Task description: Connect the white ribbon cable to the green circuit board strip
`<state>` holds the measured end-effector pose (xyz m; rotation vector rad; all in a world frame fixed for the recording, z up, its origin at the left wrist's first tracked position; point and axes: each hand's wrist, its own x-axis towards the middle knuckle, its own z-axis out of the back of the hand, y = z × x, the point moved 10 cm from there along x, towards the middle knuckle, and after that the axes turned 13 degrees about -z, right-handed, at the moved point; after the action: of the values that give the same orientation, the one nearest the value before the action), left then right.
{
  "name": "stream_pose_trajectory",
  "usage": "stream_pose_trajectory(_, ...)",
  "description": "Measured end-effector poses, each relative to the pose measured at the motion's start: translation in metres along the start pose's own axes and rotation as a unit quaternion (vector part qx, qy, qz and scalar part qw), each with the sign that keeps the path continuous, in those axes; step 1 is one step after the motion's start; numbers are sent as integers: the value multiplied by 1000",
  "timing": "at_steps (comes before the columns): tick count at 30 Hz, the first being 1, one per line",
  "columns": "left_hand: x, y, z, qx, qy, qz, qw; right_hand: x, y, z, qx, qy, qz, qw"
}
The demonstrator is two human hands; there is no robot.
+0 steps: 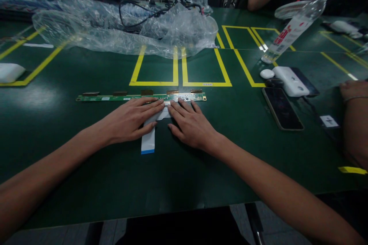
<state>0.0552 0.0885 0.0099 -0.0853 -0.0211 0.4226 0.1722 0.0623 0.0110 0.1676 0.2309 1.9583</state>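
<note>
Steadying the Ribbon Cable at the Circuit Board

The narrow circuit board (135, 97) is lying crosswise on the green table (178, 180), directly ahead of the person. The white ribbon cable (148, 139) is running from beneath the fingertips at the board's near edge, bending, and ending toward the person in a blue strip (147, 152).

The left hand (130, 120) is lying palm down, fingers extended toward the joint, thumb reaching over the cable. The right hand (192, 126) is resting its fingertips on the board's right portion, thumb spread apart. Neither hand appears to be clamping anything; the fingertips of the two are nearly meeting. The fingers are hiding the joint, so its seating cannot be told.

For good handling, both hands should be pressing evenly, with the cable lying square to the board's edge and its bend not creasing. The fingers should be avoiding the brown tabs (146, 92) along the far edge, which are probably delicate.

Beyond the yellow tape outlines (155, 83), clear plastic wrap (184, 26) and a black cord (138, 25) are lying heaped. To the right, a phone (282, 108) is lying near a tilted bottle (296, 30), and a co-worker's arm (356, 130) is resting at the picture's edge. The main obstruction is the fingers' own cover.
</note>
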Motion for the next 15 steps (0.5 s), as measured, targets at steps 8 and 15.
stream_pose_trajectory(8, 2, -4, 0, 29, 11, -12, 999, 1, 1, -2, -5, -3, -4, 1000)
stream_pose_trajectory(15, -1, 23, 3, 74, 23, 45, 996, 2, -3, 6, 29, -15, -17, 999)
